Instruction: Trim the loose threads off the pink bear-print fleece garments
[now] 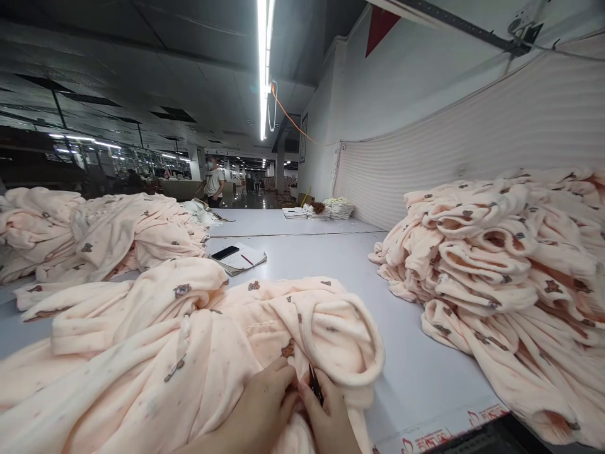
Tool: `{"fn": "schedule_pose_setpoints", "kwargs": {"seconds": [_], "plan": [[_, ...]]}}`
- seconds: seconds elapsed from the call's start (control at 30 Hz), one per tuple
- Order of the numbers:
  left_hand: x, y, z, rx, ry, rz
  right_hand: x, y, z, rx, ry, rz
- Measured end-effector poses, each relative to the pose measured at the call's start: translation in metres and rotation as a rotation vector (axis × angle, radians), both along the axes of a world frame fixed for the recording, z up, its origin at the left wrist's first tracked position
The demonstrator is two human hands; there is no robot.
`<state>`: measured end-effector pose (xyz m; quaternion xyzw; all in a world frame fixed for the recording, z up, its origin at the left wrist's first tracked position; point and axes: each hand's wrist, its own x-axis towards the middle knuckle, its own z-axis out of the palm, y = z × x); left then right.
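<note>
Pinches the pale pink fleece garment with small brown prints (212, 359) in the left hand (268, 398), low centre of the frame! Grips small, dark, pointed snips (315, 384) in the right hand (329, 407), just beside the left. Has that garment rumpled across the smooth pale bench (321, 252), lower left to centre, with a tall heap of matching pink fleece (486, 268) at right.

- Notebook (258, 255): lies open on the white table (321, 258); black phone (225, 253) and slim red pen (246, 260) rest on it
- Folded stacks (339, 209): sit at the table's far end, near the wall
- Pale ribbed sheet (463, 135): hangs along the right wall
- Tube light (263, 69): lit overhead; orange cable (290, 119) runs from beside it toward the wall
- Co-worker (215, 181): stands beyond the table, light top, dark bottoms
</note>
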<state>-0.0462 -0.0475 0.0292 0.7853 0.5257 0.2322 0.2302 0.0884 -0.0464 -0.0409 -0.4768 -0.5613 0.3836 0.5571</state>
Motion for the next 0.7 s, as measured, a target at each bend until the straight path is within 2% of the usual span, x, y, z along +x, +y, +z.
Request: {"fn": "schedule_pose_setpoints", "kwargs": {"seconds": [0.1,0.2,0.37,0.57,0.7], "plan": [[-0.003,0.000,0.004,-0.017,-0.021,0.016,0.003,-0.005,0.003,0.029,-0.027,0.011],[-0.005,-0.001,0.010,-0.055,-0.095,0.066,0.012,-0.013,0.001,0.091,-0.116,-0.062],[-0.007,0.004,0.013,-0.242,-0.244,0.023,0.022,-0.020,-0.007,0.184,-0.359,-0.109],[-0.008,0.007,0.006,-0.132,-0.242,0.060,0.012,-0.016,-0.001,0.215,-0.665,-0.143],[-0.007,0.007,0.008,-0.145,-0.253,0.052,0.006,-0.013,0.005,0.230,-0.741,-0.145]]}}
